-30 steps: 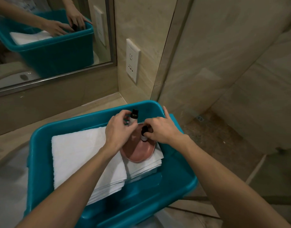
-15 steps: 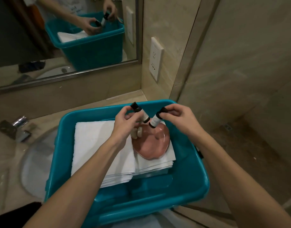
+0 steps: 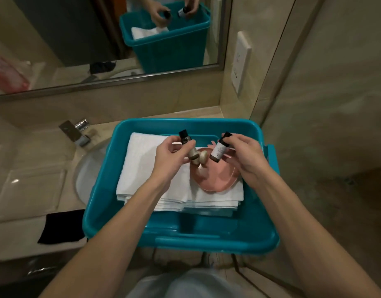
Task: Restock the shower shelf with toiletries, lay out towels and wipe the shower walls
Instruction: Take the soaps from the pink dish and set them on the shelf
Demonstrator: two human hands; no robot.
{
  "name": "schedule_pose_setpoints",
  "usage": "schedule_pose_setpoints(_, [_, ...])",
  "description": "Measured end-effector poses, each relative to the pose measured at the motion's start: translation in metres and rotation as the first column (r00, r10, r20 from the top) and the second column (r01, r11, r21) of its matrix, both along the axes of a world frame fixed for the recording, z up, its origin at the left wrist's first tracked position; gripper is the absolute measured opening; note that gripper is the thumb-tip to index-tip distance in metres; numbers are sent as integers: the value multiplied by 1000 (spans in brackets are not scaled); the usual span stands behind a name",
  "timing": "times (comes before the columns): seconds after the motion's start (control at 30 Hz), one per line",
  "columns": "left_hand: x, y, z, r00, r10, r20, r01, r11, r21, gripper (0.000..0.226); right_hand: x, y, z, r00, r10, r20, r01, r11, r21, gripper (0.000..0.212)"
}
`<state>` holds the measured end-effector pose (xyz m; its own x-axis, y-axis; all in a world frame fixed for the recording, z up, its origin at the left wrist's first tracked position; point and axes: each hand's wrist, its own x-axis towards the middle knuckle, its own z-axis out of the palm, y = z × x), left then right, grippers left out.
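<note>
A teal plastic tub [image 3: 142, 231] stands on the counter's right end over the sink edge. Folded white towels [image 3: 142, 168] fill its far half, and a pink dish [image 3: 219, 179] lies on them with a small beige round item [image 3: 203, 158] in it. My left hand [image 3: 170, 162] pinches a small black-capped bottle [image 3: 186, 143] above the dish. My right hand [image 3: 245, 155] pinches a second small black-capped bottle [image 3: 219, 150], tilted, just right of the first. Both bottles are lifted clear of the dish.
A white sink basin [image 3: 86, 175] and chrome tap [image 3: 77, 131] lie left of the tub. A black cloth [image 3: 62, 226] rests on the counter's front. The mirror [image 3: 99, 39] behind reflects the tub. A wall socket [image 3: 241, 61] and the glass shower partition [image 3: 314, 104] stand to the right.
Both hands have lifted the two bottles off the pink dish and moved them slightly apart. The camera has swung left, bringing the sink and tap into view.
</note>
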<state>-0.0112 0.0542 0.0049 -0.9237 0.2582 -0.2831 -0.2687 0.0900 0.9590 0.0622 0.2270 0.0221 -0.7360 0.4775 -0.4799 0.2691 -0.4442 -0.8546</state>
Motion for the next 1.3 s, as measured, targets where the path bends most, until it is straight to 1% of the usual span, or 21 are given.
schedule_pose_setpoints(0.13, [7,-12,2,998,-1,61,-3,998,68,30,10,-13,1,999,-15,33,18,996,-92,19])
schedule_pose_setpoints(0.23, [7,-23,10,996,-13,88,2,991,132,28,16,-26,7,999,-36,29,38,994,-99,23])
schedule_pose_setpoints(0.33, [5,-38,19,994,-72,81,58,985,163,31,25,-45,17,999,-38,-11,38,999,-19,18])
schedule_pose_setpoints(0.4, [4,-51,25,989,-131,66,116,975,189,32,33,-63,27,997,-63,-39,64,998,27,20])
schedule_pose_setpoints(0.5, [4,-72,33,969,-244,48,226,945,236,35,48,-96,41,988,-141,-69,145,987,71,23])
schedule_pose_setpoints(0.6, [10,-86,37,940,-339,46,313,906,284,33,70,-128,54,973,-212,-86,221,969,114,20])
schedule_pose_setpoints(0.77, [42,-87,52,873,-488,11,462,833,304,28,123,-169,78,929,-357,-98,370,914,169,25])
schedule_pose_setpoints(0.83, [62,-83,60,833,-552,-16,531,793,298,26,147,-179,87,909,-407,-93,417,886,202,23])
schedule_pose_setpoints(0.9, [84,-78,69,771,-636,-42,619,732,283,29,172,-186,92,886,-454,-92,462,852,246,19])
schedule_pose_setpoints(1.0, [122,-72,79,687,-725,-46,708,655,264,29,213,-192,95,834,-543,-95,544,785,297,14])
schedule_pose_setpoints(1.07, [147,-69,82,621,-782,-52,769,595,234,29,243,-196,95,791,-606,-87,600,739,307,16])
schedule_pose_setpoints(1.17, [185,-65,84,514,-856,-60,848,496,189,29,291,-201,92,708,-701,-79,689,663,293,27])
schedule_pose_setpoints(1.23, [210,-62,85,464,-884,-50,875,450,179,28,322,-206,90,659,-749,-74,736,621,268,29])
schedule_pose_setpoints(1.3, [234,-55,84,414,-909,-58,901,400,167,26,352,-210,89,630,-775,-57,759,598,257,29])
